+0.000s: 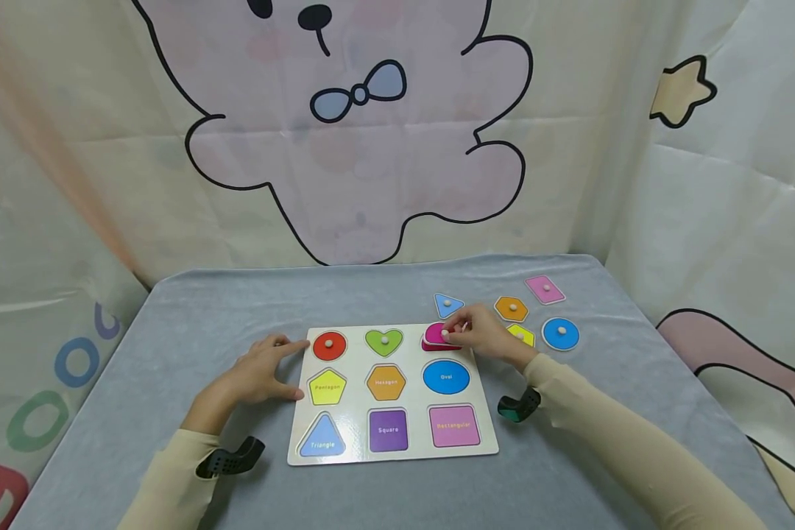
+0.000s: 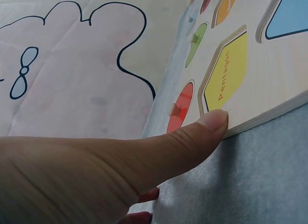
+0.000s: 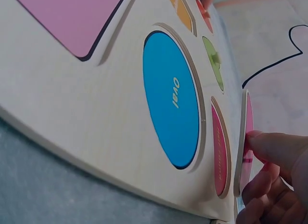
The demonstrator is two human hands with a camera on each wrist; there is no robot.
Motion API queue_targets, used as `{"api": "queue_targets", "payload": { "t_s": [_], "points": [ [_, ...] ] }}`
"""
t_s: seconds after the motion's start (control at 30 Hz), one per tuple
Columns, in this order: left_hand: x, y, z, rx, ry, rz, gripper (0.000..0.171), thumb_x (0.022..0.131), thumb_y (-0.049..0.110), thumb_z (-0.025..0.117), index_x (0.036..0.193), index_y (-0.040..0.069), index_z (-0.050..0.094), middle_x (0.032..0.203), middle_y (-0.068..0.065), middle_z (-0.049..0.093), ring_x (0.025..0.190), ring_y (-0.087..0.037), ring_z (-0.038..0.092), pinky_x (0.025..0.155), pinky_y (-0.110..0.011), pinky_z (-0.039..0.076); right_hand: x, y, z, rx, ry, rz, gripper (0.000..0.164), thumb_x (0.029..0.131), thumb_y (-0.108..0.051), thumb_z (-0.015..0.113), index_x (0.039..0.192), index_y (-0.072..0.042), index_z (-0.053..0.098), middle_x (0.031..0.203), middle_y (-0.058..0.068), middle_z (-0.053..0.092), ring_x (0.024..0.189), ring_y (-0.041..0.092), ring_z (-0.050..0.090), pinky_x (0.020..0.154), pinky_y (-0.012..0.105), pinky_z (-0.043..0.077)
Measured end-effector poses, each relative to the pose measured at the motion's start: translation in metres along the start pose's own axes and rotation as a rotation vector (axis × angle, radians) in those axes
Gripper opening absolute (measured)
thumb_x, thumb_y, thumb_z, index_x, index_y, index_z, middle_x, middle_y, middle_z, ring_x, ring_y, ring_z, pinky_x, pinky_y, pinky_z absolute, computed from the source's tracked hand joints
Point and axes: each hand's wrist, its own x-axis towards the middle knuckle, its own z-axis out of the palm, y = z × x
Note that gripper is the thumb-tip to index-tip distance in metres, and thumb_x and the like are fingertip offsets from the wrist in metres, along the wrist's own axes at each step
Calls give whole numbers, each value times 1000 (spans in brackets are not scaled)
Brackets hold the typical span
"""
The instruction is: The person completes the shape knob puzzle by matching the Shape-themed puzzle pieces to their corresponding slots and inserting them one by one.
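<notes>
Pinching the pink piece point(image 1: 433, 333) with the right hand point(image 1: 482, 335), just over the pink slot point(image 3: 220, 156); touching the board point(image 1: 354, 427) with a wide-spread left hand point(image 1: 255, 374)... might snag if lowered crooked!

A pale curtain point(image 1: 570, 184) hangs before me, beyond the far edge of the blue-gray cloth point(image 1: 371, 500) that covers my table. On it, a large lilac figure point(image 1: 371, 169), outlined in black and cut off by the top of my view, wears a light-blue bow point(image 1: 359, 93) below its dark nose point(image 1: 314, 16). To my right, a yellowish star point(image 1: 684, 91) is printed above a pink arch point(image 1: 748, 346). To my left, a purple curve point(image 1: 106, 333), a blue ring point(image 1: 59, 362), a green ring point(image 1: 14, 423) and a red shape point(image 1: 13, 478) descend the fabric beside the table, with a faint orange band point(image 1: 59, 147) slanting above.
</notes>
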Motion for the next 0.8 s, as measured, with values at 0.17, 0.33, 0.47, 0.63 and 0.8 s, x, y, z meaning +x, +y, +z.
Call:
{"api": "queue_targets", "payload": {
  "t_s": [0.17,0.33,0.47,0.63,0.8],
  "points": [
    [-1,0,0,-4,1,-1,90,72,37,91,149,17,51,138,-20,49,122,-41,46,97,-64,44,2,-1,2,0,-14,20,11,90,-11,75,96,-2,75,74,1,52,73,18,48,57,20,39],
    [0,-1,0,2,2,-2,90,72,37,91,149,17,51,138,-20,49,122,-41,46,98,-64,45,4,0,5,-4,-17,26,11,91,-11,75,96,-2,75,74,2,53,73,18,49,57,20,40],
    [0,0,0,2,3,-5,90,71,37,91,150,17,51,139,-21,49,123,-41,46,98,-64,45,5,1,7,-4,-28,28,11,91,-11,75,97,-2,75,75,2,53,74,17,49,57,19,40],
    [0,0,0,3,-1,-9,90,71,37,91,150,18,51,139,-21,49,123,-41,46,99,-65,44,5,3,9,-10,-36,43,11,91,-11,75,98,-2,75,75,2,53,74,18,49,56,19,40],
    [0,1,0,3,0,-12,90,71,38,91,150,18,51,139,-20,49,123,-41,46,99,-65,44,6,5,10,-8,-41,48,10,91,-12,75,97,-3,75,75,1,52,73,18,49,56,19,39]
  ]
}}
